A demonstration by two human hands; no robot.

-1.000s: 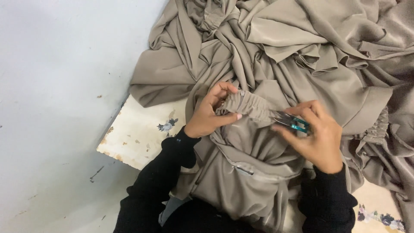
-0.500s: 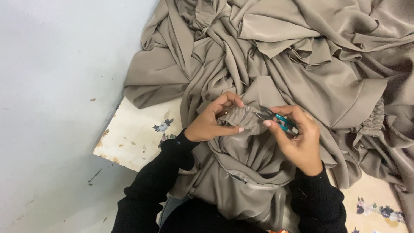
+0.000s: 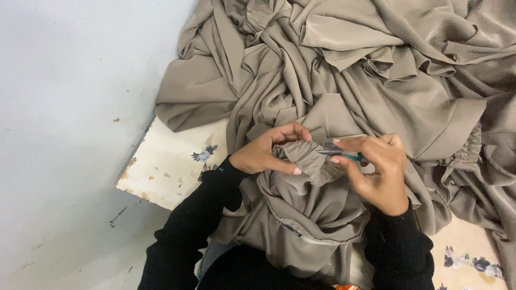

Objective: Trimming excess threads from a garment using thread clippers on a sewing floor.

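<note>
A large heap of smooth taupe fabric (image 3: 344, 80) covers most of the worn cream bench with faded flower prints (image 3: 166, 166), and everything here can be placed against that heap. At its near edge, where the cloth spills toward the person's lap, the left hand (image 3: 269, 153) pinches a gathered, elasticated fold of the same taupe fabric (image 3: 312, 164); its grip is closed on the fold, thumb underneath and fingers curled over the top. Just to the right of that fold, the right hand (image 3: 376, 172) holds a small pair of thread snips with a teal handle and grey metal blades (image 3: 338, 154). Its grip is closed round the snips, with the blade tips pointing left and touching the gathered fold. Both forearms wear black sleeves (image 3: 193, 231) that come up from the bottom edge, below the heap. Another ruched, elasticated section of cloth (image 3: 467, 153) lies at the heap's right side, well apart from the hands. To the left of the heap the bare corner of the bench shows chipped paint, and beyond it lies a pale grey floor (image 3: 64, 107) with a few dark marks.
</note>
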